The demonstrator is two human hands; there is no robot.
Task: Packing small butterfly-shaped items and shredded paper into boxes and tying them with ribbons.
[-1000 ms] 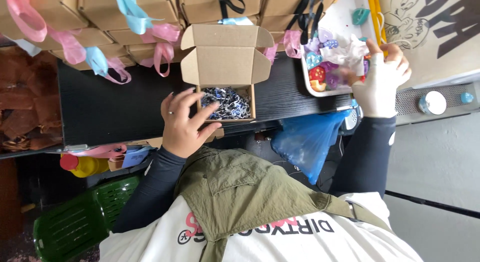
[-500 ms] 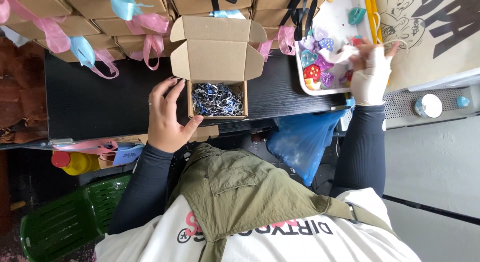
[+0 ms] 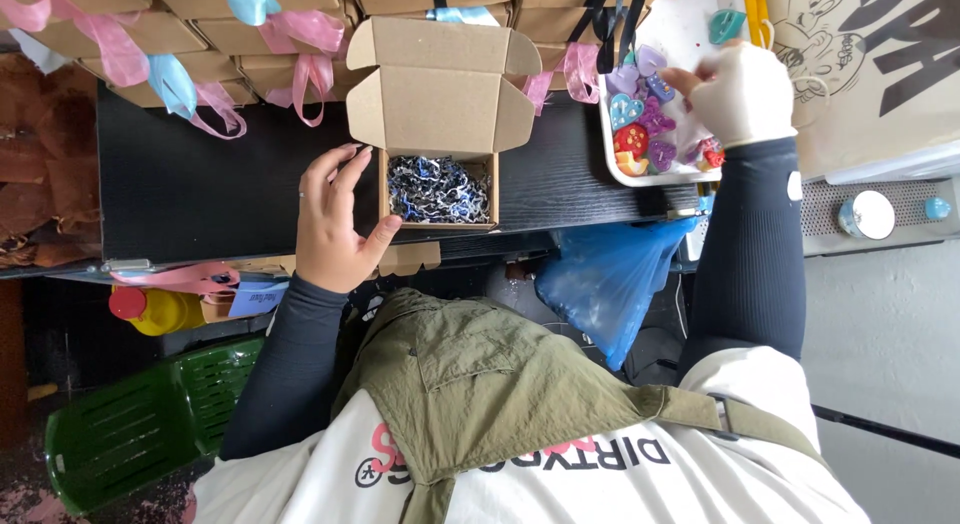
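A small open cardboard box stands on the black table, lid flaps up, filled with blue, black and white paper shreds. My left hand lies flat against the box's left wall, fingers apart and thumb at its front corner. In a pale glove, my right hand reaches over a white tray of small coloured heart-shaped pieces. Its fingertips touch the purple ones; whether they pinch one is hidden.
Rows of shut cardboard boxes tied with pink, blue and black ribbons line the table's far side. A blue plastic bag hangs below the table's front edge. A green plastic chair and a yellow bottle are at lower left.
My left hand came off the paper shreds and now lies against the box's left side. My right hand moved from the tray's right edge onto the coloured pieces.
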